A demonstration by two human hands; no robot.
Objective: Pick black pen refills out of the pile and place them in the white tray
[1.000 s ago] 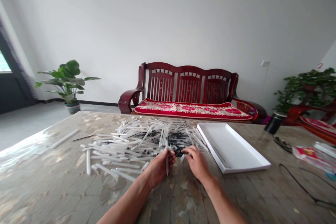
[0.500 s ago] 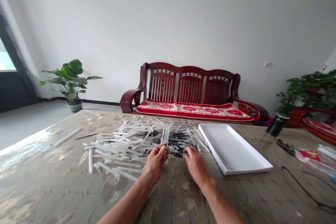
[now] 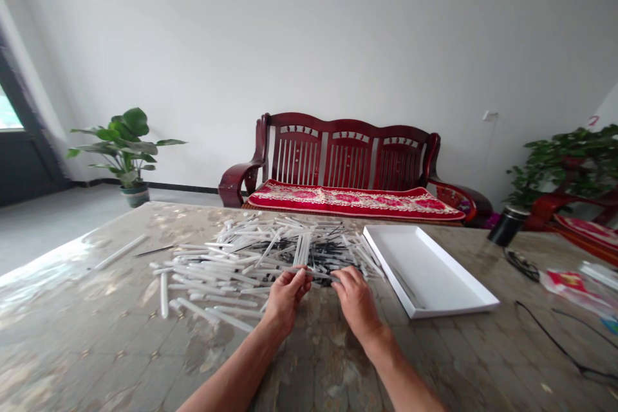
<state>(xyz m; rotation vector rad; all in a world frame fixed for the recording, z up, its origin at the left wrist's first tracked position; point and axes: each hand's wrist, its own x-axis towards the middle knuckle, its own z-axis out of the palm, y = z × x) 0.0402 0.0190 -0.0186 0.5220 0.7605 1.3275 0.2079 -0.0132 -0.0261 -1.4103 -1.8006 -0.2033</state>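
Observation:
My left hand is closed in a pinch on a slim, whitish pen barrel, which points right, toward the other hand. At the barrel's dark right end, the thumb and fingers of my right hand are pinched together; what lies between them is too small to make out. Just beyond both hands spreads a heap of similar white barrels. Thin black sticks, like pen refills, lie among them. Several barrels stand out side by side right behind my left fingertips, pointing away from me.
To the right of the heap is a shallow white box lid with a thin grey stick inside. Farther right are a black cylinder, a black cable and plastic packets. One barrel and a dark stick lie at left.
My right hand has come slightly left and up, and its fingers now meet the right end of the barrel. The left hand keeps its pinch. The view has shifted slightly.

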